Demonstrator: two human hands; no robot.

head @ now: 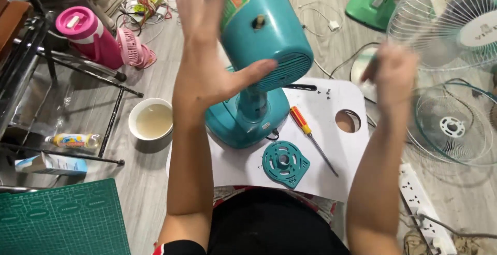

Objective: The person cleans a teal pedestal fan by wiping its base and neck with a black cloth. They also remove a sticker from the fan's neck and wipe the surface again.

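The teal fan body [259, 42] stands on its base on the small white table [341, 146], motor housing tilted up. It looks like rigid, smooth plastic, top-heavy, best held around the housing or the neck. The left hand [207, 63] is spread open, thumb touching the vented housing. The right hand [393, 74] is raised beside it, blurred; I cannot tell its grip.

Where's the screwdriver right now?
Head view: the screwdriver lies on the white board, just right of the teal fan base, above the round teal plate.
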